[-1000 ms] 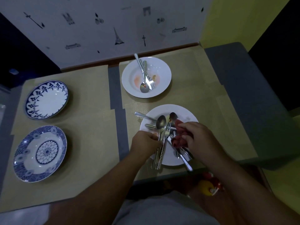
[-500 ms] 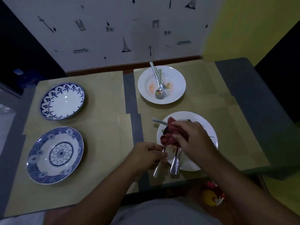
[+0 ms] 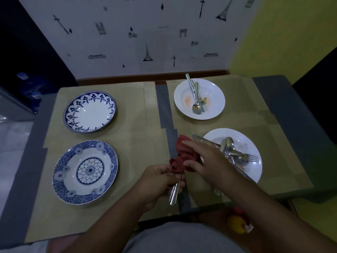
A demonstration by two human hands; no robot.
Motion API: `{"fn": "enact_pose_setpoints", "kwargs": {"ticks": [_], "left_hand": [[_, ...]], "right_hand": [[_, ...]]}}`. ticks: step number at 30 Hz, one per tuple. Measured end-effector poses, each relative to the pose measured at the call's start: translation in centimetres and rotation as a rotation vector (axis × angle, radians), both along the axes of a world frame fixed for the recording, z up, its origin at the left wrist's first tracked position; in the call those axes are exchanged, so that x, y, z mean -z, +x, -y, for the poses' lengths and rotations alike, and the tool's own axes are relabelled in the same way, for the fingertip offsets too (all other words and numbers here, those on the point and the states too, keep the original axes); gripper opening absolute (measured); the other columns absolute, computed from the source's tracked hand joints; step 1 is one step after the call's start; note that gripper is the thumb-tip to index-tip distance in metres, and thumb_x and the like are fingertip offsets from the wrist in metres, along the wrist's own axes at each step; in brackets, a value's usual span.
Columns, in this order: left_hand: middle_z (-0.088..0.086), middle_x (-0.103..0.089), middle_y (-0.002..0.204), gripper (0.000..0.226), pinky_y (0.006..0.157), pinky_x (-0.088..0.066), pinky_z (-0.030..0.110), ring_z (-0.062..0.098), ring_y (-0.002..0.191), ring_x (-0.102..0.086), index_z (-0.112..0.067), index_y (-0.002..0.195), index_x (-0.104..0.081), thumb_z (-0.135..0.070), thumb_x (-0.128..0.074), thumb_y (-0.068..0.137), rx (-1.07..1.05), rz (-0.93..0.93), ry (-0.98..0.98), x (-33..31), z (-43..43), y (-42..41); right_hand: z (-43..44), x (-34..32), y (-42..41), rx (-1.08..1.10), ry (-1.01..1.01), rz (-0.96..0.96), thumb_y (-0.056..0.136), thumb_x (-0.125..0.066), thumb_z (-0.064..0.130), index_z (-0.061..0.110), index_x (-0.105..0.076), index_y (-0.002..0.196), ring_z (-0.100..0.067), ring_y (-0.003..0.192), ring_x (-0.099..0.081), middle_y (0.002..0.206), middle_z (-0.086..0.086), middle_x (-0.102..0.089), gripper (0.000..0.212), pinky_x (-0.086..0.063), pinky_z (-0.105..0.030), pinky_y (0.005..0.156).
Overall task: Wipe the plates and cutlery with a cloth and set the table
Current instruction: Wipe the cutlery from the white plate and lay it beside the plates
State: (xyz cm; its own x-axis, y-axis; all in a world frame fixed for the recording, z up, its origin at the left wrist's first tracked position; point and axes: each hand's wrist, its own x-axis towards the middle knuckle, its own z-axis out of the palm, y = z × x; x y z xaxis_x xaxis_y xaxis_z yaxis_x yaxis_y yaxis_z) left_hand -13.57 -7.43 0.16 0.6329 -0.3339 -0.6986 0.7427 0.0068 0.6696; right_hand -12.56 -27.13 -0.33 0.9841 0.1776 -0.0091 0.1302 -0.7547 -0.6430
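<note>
"Grip on what, there?"

"My left grip [image 3: 160, 179] pinched the cutlery [image 3: 174, 194] by its handles, steady over the bench [image 3: 138, 136]. My right grip [image 3: 209, 161] held the red cloth [image 3: 182, 152] round its tops for wiping, beside the dirty plate [image 3: 251, 141]."

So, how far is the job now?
Done, it seems: the two blue plates show no stains. In hand: the left hand grips cutlery handles while the right hand holds the cloth over their upper ends. Left: both white plates carry stains and more cutlery; no place is set.
</note>
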Motion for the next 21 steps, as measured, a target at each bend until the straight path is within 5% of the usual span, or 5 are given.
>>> {"fn": "enact_pose_setpoints", "kwargs": {"ticks": [5, 12, 21], "left_hand": [[0.013, -0.075, 0.086, 0.017, 0.058, -0.055, 0.024, 0.018, 0.072, -0.07, 0.005, 0.104, -0.073, 0.004, -0.066, 0.089, -0.005, 0.007, 0.016, 0.0, -1.7, 0.1], [0.015, -0.072, 0.08, 0.011, 0.06, -0.055, 0.026, 0.019, 0.066, -0.066, 0.004, 0.097, -0.073, 0.004, -0.064, 0.091, 0.01, 0.033, 0.043, -0.2, -2.4, 0.3], [0.015, -0.076, 0.084, 0.015, 0.063, -0.061, 0.032, 0.023, 0.071, -0.069, 0.006, 0.104, -0.071, 0.007, -0.063, 0.091, -0.054, 0.057, 0.036, -1.1, -2.7, 0.5]], "right_hand": [[-1.2, -0.2, 0.2, -0.095, -0.031, -0.027, 0.08, -0.075, 0.039, 0.034, -0.052, 0.136, 0.004, 0.12, -0.031, 0.134, 0.011, -0.054, 0.061, -0.027, -0.019, 0.103], [-2.8, -0.4, 0.5, -0.09, -0.077, 0.156, 0.083, -0.074, 0.025, 0.021, -0.065, 0.12, -0.018, 0.105, -0.052, 0.118, 0.005, -0.067, 0.039, -0.041, -0.029, 0.091], [-3.6, -1.8, 2.2, 0.013, -0.072, 0.214, 0.083, -0.075, 0.023, 0.021, -0.069, 0.114, -0.015, 0.1, -0.05, 0.108, 0.005, -0.07, 0.032, -0.045, -0.03, 0.083]]}}
